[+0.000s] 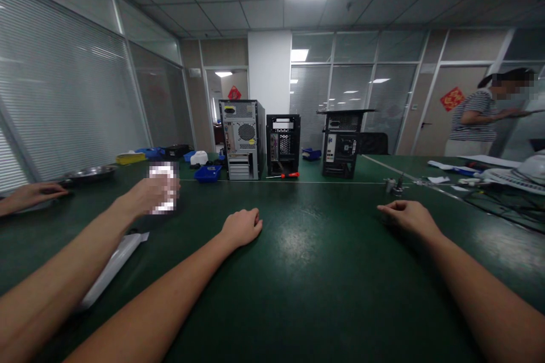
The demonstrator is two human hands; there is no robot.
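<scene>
My left hand point(243, 227) rests on the green table point(306, 295) in a loose fist, knuckles up, with nothing showing in it. To the right lies my right hand point(406, 216), its fingers curled and thumb and forefinger drawn together at the tips. No object shows between them. Just beyond that hand stand small metal parts point(395, 184). Farther back, a screwdriver point(289, 175) with a red and black handle lies before the middle computer case point(283, 144), apart from both hands.
A large computer tower point(242, 139) and another case point(339, 144) flank the middle one. Blue bins point(207, 174) sit nearby. Another person's hand point(149, 193) holds something bright and blurred at left. Cables point(506, 204) lie right; a person point(477, 116) stands behind.
</scene>
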